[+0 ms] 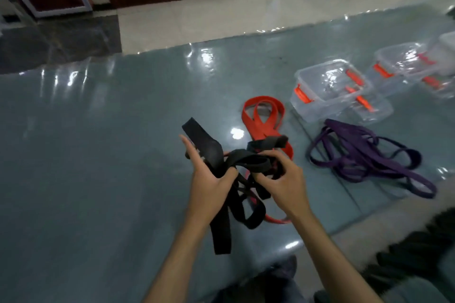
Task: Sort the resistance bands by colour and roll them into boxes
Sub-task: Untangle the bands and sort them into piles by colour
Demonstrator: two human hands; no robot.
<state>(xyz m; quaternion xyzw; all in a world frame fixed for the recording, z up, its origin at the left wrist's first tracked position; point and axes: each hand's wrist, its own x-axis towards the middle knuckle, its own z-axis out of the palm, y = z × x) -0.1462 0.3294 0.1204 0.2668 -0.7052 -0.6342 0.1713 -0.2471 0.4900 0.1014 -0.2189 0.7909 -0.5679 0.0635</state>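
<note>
A tangle of black resistance bands (pixel 221 157) hangs in front of me above the grey-blue mat. My left hand (pixel 209 184) holds part of it, thumb hooked over the bands and fingers stretched out behind a wide black loop. My right hand (pixel 283 177) grips the bundle from the right with curled fingers. Black ends dangle down between my forearms. Red bands (pixel 261 118) lie on the mat just behind the black ones, one thin red loop trailing below my hands. A pile of purple bands (pixel 364 157) lies to the right.
Clear plastic boxes with orange clips stand at the right: one (pixel 332 83) behind the red bands, another (pixel 408 61) further right. The shiny mat (pixel 98 155) ends at a tiled floor behind. Dark cloth (pixel 418 241) lies at the lower right.
</note>
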